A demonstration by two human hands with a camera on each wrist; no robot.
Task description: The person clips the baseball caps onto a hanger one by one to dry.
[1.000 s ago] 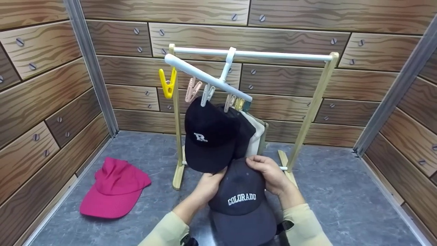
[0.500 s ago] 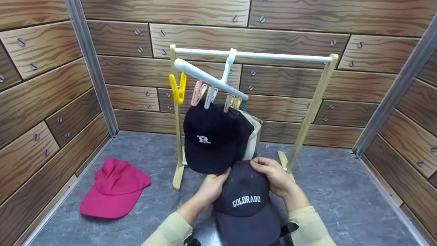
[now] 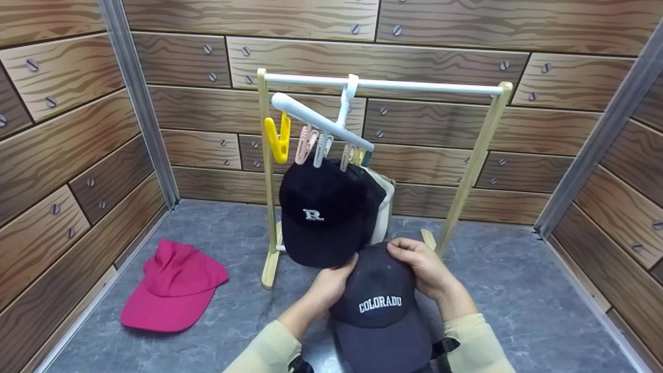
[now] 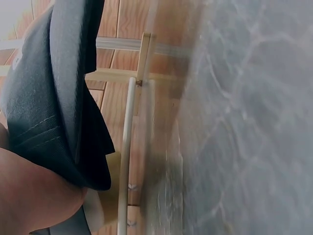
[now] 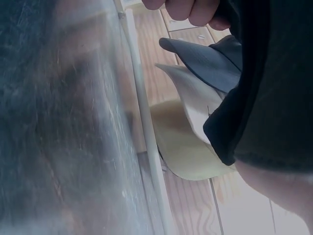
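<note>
Both hands hold a dark grey baseball cap (image 3: 380, 308) lettered COLORADO, its brim toward me. My left hand (image 3: 330, 286) grips the left side of the crown, its thumb just under the brim of a hanging black cap (image 3: 316, 186) with a white R. My right hand (image 3: 427, 267) pinches the crown's top right edge. The fingers behind the grey cap are hidden in the head view. A white hanger (image 3: 321, 122) carries several clothespins, among them a yellow clothespin (image 3: 278, 139) and a pink clothespin (image 3: 305, 146). Behind the black cap, a white cap (image 3: 384, 210) shows in part.
The hanger hooks on a wooden rack's white rail (image 3: 424, 86). A magenta cap (image 3: 173, 290) lies on the grey floor (image 3: 528, 305) at left. In the right wrist view, a beige brim (image 5: 188, 152) hangs beside other brims. Wood-patterned walls enclose the sides and back.
The hanger has turned on its hook, its near left end and the yellow clothespin shifting right. Both hands have moved slightly right with the grey cap. The magenta cap has not moved.
</note>
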